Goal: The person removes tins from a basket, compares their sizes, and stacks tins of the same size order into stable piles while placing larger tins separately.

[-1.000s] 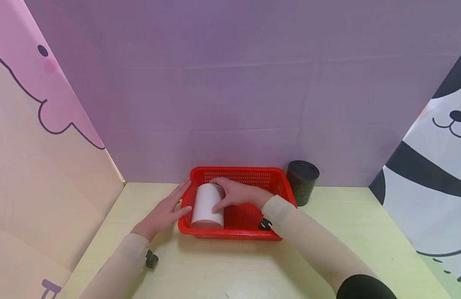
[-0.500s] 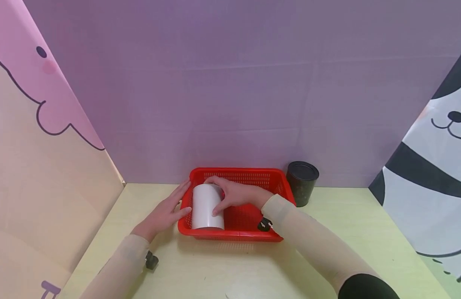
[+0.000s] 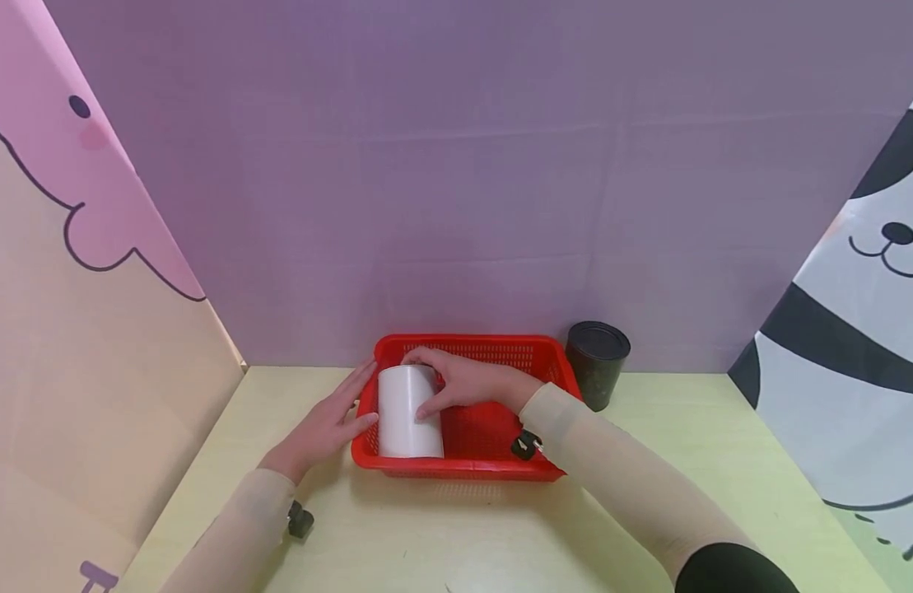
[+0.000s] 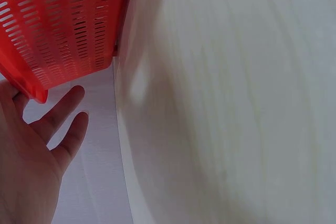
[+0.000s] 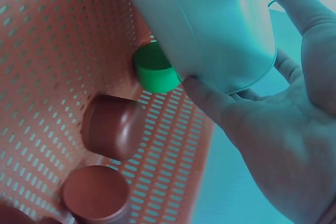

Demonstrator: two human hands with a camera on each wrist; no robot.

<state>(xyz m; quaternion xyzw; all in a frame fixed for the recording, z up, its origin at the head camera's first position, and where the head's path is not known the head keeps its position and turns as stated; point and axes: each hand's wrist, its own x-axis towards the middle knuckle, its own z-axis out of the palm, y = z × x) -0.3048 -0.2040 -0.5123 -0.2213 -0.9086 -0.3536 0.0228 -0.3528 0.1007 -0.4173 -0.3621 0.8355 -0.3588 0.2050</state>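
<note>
Purple cloth [image 3: 456, 181] spans twelve o'clock; my right hand [image 3: 467, 381] grips a white can [image 3: 402, 416]; my left hand [image 3: 324, 427], fingers straight, touches the basket [image 3: 463, 468] at nine.

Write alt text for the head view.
A person's right hand grips a white cylinder at the left end of a red perforated plastic basket, and the left hand touches the basket's left rim. A dark, lidded cylindrical can stands beside the basket's right end on a pale yellowish table, before a purple backdrop.

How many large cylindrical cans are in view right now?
2: a white can in the right hand, a dark can beside the red basket. More may be hidden.
</note>
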